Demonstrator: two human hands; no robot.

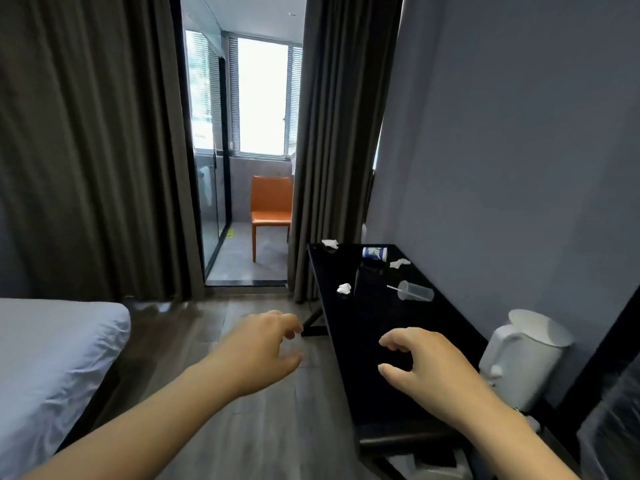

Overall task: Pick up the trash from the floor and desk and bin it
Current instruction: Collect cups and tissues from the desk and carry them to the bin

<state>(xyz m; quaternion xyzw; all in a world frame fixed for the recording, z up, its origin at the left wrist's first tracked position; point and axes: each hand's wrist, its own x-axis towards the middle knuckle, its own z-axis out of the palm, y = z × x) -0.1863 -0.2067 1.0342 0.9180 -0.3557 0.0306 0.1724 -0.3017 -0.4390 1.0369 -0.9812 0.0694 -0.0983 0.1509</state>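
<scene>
Two pieces of trash lie nearest on the desk [367, 306]: a crumpled tissue [344, 288] by its left edge and a clear plastic cup [415, 291] nearer the wall. The cup lies on its side, long axis across the desk, straw end pointing left toward the tissue, base toward the wall. Both sit ahead of the right hand [426, 362], which hovers over the desk, fingers loosely curled, holding nothing. The left hand [263, 344], equally empty and relaxed, hangs over the floor [277, 427] beside the desk, so the right looks better placed for the cup.
</scene>
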